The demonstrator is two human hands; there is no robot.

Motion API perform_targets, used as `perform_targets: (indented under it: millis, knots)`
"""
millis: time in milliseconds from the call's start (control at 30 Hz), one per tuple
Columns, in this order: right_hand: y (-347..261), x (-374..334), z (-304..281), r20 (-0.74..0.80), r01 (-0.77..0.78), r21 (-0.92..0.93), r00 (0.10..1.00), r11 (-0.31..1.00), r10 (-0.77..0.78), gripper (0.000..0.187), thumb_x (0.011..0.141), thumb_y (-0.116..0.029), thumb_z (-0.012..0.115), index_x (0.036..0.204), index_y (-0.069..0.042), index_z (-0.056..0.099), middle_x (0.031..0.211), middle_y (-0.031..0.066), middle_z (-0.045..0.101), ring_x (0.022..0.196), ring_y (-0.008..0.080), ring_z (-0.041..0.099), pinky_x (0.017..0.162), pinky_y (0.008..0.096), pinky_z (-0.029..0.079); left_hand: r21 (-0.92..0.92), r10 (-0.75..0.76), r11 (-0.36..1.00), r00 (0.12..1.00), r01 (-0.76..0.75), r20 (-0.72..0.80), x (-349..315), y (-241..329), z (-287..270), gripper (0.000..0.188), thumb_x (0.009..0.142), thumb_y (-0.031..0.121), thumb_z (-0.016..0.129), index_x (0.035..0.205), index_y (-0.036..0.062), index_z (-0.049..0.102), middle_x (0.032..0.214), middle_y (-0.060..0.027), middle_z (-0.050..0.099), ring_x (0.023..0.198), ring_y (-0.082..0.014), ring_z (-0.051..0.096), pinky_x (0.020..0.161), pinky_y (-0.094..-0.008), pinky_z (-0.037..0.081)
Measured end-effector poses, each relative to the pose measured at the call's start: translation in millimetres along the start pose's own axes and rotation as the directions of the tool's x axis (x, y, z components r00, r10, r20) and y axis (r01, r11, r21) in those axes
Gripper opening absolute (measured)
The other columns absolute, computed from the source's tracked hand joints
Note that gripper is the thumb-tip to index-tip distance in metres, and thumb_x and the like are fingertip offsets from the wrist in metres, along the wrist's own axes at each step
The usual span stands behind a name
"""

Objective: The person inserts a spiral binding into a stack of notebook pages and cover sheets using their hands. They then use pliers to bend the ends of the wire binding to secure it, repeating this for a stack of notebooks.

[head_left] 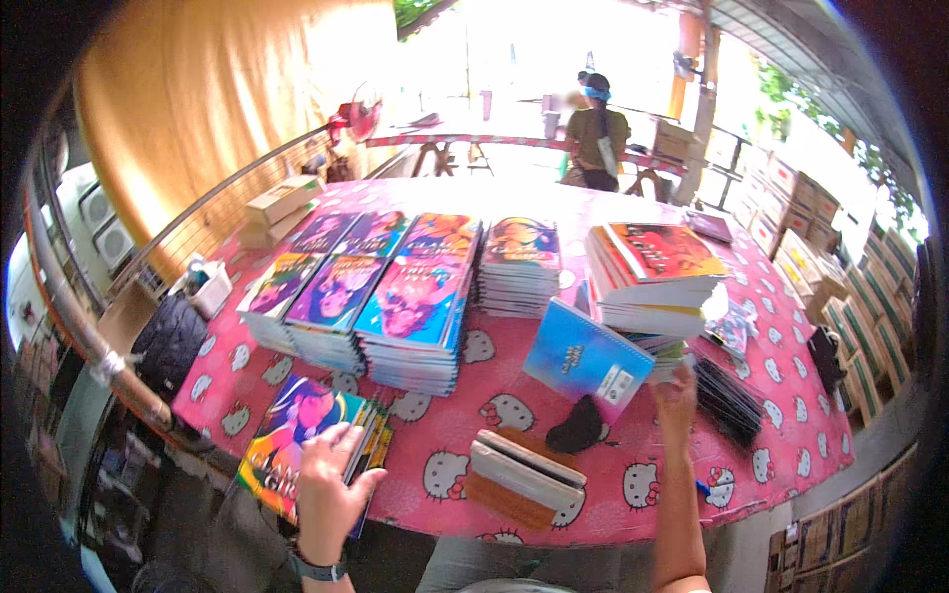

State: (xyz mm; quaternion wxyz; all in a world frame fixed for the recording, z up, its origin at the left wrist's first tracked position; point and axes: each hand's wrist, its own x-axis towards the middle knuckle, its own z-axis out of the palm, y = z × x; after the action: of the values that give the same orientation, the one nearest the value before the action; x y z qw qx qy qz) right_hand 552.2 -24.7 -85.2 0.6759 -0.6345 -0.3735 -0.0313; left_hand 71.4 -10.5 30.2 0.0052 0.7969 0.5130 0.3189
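Multicoloured notebook (296,420) beneath left hand (332,482)

A glossy notebook with a pink, purple, yellow and teal illustrated cover (287,425) lies face up and slanted at the lower left of the frame, on top of others whose edges show along its right side. Right of centre, a bright blue spiral-bound notebook (583,351) lies closed and aslant, its binding along the upper right edge, a white label near its lower corner. Just beside it rises a tall, uneven stack of white-paged, red-topped books (652,282).
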Motion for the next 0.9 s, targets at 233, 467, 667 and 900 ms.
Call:
perform_targets:
  millis: [233, 467, 667, 900]
  knots:
    - [-25.9, -29.8, 31.8, 0.239, -0.045, -0.014, 0.970, 0.999, 0.047, 0.015, 0.081, -0.003, 0.067, 0.095, -0.001, 0.061, 0.087, 0.0021, 0.062, 0.077, 0.0144, 0.057, 0.070, 0.0290, 0.047, -0.570, 0.154, 0.810, 0.988, -0.139, -0.021, 40.6, 56.0, 78.0, 0.062, 0.070, 0.027, 0.079, 0.125, 0.0056, 0.057, 0.131, -0.0141, 0.052, 0.122, -0.0316, 0.046, 0.104, -0.0414, 0.035]
    - [-170.2, -43.2, -28.5, 0.165, 0.174, 0.070, 0.969, 0.982, -0.183, 0.011, 0.081, -0.002, 0.068, 0.091, 0.000, 0.064, 0.072, 0.0030, 0.059, 0.064, 0.0076, 0.050, 0.056, 0.0238, 0.041, -0.826, -0.005, 0.497, 0.952, -0.264, -0.307, 75.1, 90.2, 89.3, 0.076, 0.071, 0.017, 0.079, 0.137, 0.0038, 0.042, 0.138, -0.0159, 0.043, 0.128, -0.0251, 0.040, 0.105, -0.0392, 0.032]
    - [-166.0, -91.8, -46.4, 0.452, 0.069, 0.129, 0.884, 0.989, -0.121, 0.024, 0.079, -0.012, 0.074, 0.098, 0.000, 0.065, 0.082, 0.0061, 0.065, 0.066, 0.0122, 0.058, 0.058, 0.0262, 0.045, -0.995, 0.078, 0.037, 0.992, 0.095, 0.098, 54.1, 72.3, 91.0, 0.031, 0.078, -0.007, 0.068, 0.107, 0.0004, 0.058, 0.100, -0.0054, 0.066, 0.092, -0.0125, 0.061, 0.084, -0.0283, 0.049]
    - [-150.2, -117.3, -54.3, 0.639, 0.115, -0.006, 0.765, 0.993, -0.085, 0.018, 0.076, -0.007, 0.072, 0.094, -0.004, 0.069, 0.085, 0.0130, 0.068, 0.076, 0.0277, 0.066, 0.065, 0.0349, 0.052, -0.973, 0.182, 0.121, 0.959, 0.195, 0.215, 45.6, 55.1, 96.4, 0.026, 0.077, -0.005, 0.071, 0.101, -0.0007, 0.060, 0.097, -0.0062, 0.067, 0.090, -0.0115, 0.062, 0.080, -0.0267, 0.050]
